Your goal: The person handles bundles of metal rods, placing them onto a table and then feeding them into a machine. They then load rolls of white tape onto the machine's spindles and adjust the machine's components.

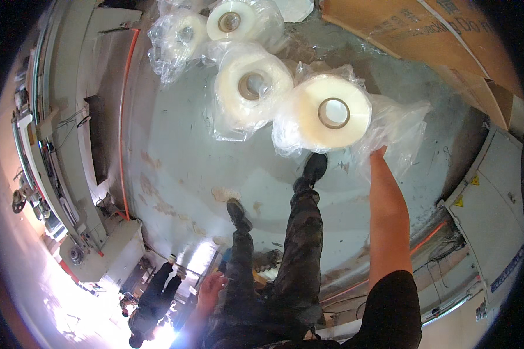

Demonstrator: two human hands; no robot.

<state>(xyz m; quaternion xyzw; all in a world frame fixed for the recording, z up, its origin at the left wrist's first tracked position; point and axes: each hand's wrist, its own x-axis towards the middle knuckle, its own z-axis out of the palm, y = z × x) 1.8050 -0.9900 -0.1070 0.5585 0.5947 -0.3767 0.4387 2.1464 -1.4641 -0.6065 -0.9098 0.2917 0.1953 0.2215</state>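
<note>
film rolls (230, 87): counted four, each with one cardboard core, wrapped in clear plastic and set end face up on the grey floor (174, 139), in one slanting row from the upper edge toward the middle.

noted left to right: one pale grey machine (102, 46), with one red-orange line (123, 116) along the floor beside. at lower left, at least one co-worker (145, 317) in dark clothing, well apart from the rolls. at the upper edge, first roll and second roll, side by side. below, near the lower edge, left hand (213, 285): fingers loosely curled and partly spread, slightly blurred, with nothing seen in hold. two black shoes (237, 214), counted one per foot. third roll just beside the fourth, wraps touching. fourth roll nearest the right hand (378, 153): reached out to loose plastic wrap (399, 125) spread at the roll's right side. fingers mostly hidden in the folds; cannot tell how far closed or how firmly holding.

at upper right, one brown carton (384, 23) with one pale strap (457, 41). at far right, one grey cabinet (495, 180) bearing two yellow labels (474, 181).
</note>
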